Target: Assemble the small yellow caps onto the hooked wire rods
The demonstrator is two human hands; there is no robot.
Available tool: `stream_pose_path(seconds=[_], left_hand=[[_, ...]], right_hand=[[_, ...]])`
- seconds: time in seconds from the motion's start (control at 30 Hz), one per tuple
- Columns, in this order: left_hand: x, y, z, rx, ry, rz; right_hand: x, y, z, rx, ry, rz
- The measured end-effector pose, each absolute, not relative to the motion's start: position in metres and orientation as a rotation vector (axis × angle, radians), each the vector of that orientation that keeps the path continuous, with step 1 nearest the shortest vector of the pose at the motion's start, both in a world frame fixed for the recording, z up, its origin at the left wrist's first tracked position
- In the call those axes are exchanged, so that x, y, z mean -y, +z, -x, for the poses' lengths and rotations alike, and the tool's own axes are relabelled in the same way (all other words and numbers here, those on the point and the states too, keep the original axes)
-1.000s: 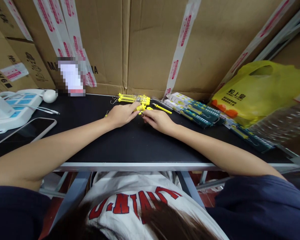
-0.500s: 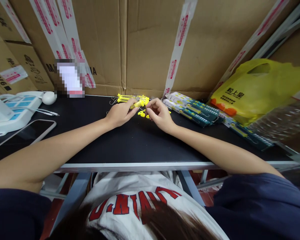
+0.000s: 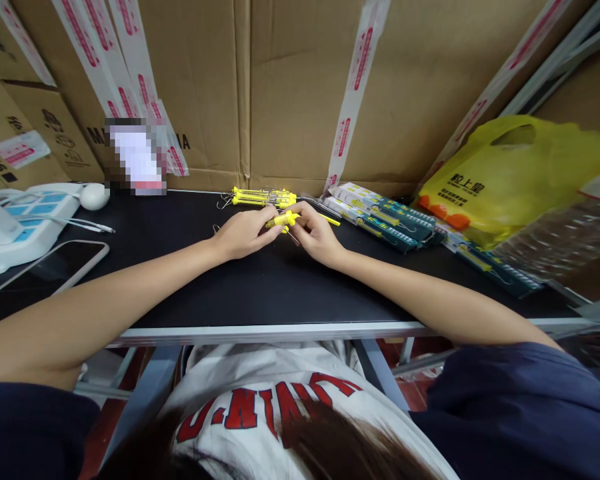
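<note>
My left hand (image 3: 243, 233) is closed around a yellow tube-shaped tool (image 3: 284, 219), holding it between thumb and fingers above the black tabletop. A wire hook pokes out on the left side of that hand. At the tool's right end are the bent fingers of my right hand (image 3: 320, 236), close together; a thin metal piece shows below them, but their exact grip is partly hidden. Just behind both hands lies a bundle of similar yellow tools with metal hooks (image 3: 263, 197).
Printed cartons (image 3: 380, 212) lie at the right, near a yellow plastic bag (image 3: 520, 177). On the left are a power strip (image 3: 63, 212) with cables and a phone (image 3: 55, 267). Large cardboard boxes (image 3: 300, 100) wall off the back.
The yellow end of the held tool has turned up into clearer view. My right hand has moved slightly down and closer to my left. Loose yellow pieces below are now mostly covered.
</note>
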State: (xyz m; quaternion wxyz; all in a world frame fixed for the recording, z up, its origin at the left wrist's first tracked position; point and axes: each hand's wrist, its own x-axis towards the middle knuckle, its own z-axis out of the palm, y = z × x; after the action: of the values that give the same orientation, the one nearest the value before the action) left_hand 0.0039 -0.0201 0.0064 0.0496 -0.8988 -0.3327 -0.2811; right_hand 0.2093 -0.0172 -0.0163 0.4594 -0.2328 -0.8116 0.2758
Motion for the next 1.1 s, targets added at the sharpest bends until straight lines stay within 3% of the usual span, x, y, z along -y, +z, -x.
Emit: stream_pose_path(seconds=[0.3, 0.53, 1.1], left_hand=[[0.021, 0.004, -0.004, 1.044, -0.871, 2.705], [0.023, 0.003, -0.004, 1.141, -0.694, 2.619], [0.024, 0.005, -0.005, 1.175, -0.795, 2.613]], right_hand=[[0.022, -0.013, -0.2, 1.88, 0.941, 0.646], [0.014, -0.019, -0.202, 1.931, 0.878, 0.753], [0.016, -0.008, -0.203, 1.961, 0.839, 0.724]])
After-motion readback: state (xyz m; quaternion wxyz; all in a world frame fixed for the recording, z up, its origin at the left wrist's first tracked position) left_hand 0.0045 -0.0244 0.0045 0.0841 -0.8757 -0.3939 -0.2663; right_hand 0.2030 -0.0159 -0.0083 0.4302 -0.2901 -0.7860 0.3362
